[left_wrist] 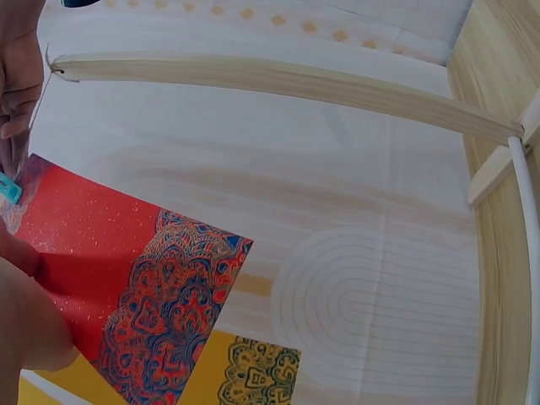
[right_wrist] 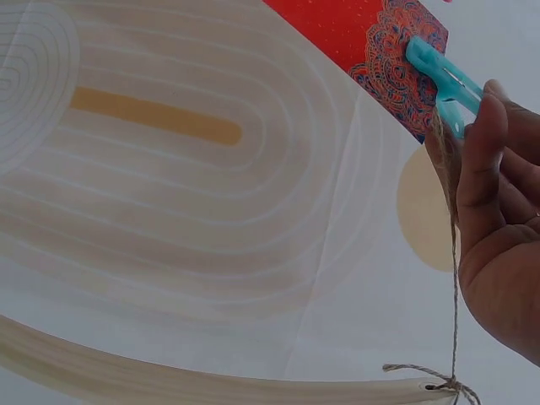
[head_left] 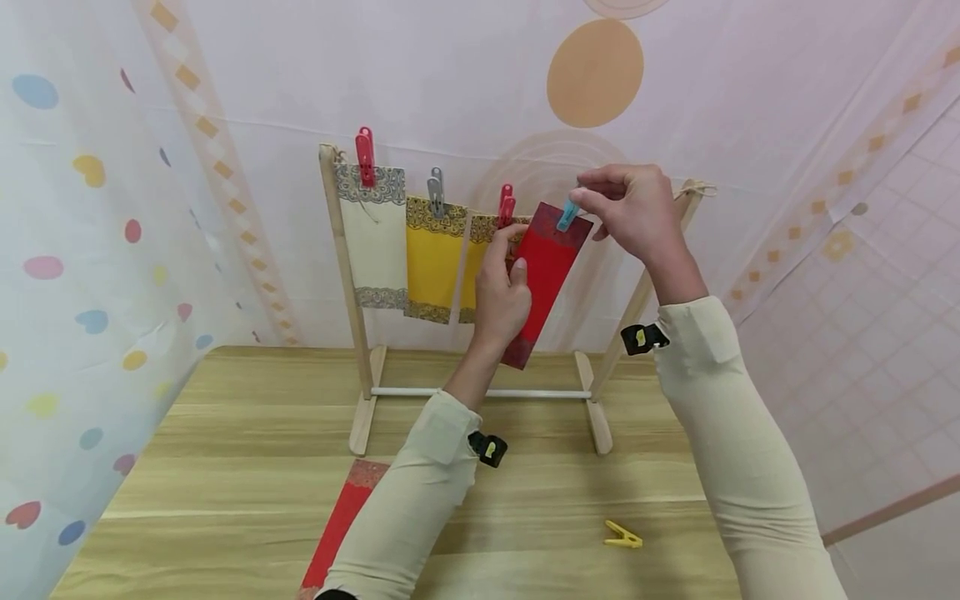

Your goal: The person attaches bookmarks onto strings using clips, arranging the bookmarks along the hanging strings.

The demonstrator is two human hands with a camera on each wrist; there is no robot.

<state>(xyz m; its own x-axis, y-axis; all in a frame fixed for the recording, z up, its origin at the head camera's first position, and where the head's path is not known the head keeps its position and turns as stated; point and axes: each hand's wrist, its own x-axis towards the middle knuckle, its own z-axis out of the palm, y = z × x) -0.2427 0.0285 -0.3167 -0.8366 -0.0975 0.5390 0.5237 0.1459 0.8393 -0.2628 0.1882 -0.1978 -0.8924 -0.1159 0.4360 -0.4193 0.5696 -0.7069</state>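
Note:
My left hand (head_left: pixel 504 296) grips the left edge of a red paper card (head_left: pixel 551 267) with dark patterned ends, its thumb against the edge. The card hangs tilted, its lower end toward the left. At its top, my right hand (head_left: pixel 637 208) pinches the tail of a light-blue clothespin (head_left: pixel 567 215) between thumb and fingers. In the right wrist view the pin's tip (right_wrist: pixel 419 52) overlaps the card's patterned end, and the twine (right_wrist: pixel 454 278) runs past the fingers. Just left of the card, a red clothespin (head_left: pixel 506 204) holds a yellow card (head_left: pixel 470 265), partly hidden behind my left hand.
A wooden frame (head_left: pixel 348 275) carries the twine between two posts. A cream card (head_left: pixel 375 242) hangs under a red clothespin (head_left: pixel 365 158), a yellow card (head_left: pixel 431 262) under a grey one (head_left: pixel 436 193). On the table lie another red card (head_left: pixel 341 529), partly under my left sleeve, and a yellow clothespin (head_left: pixel 622 536).

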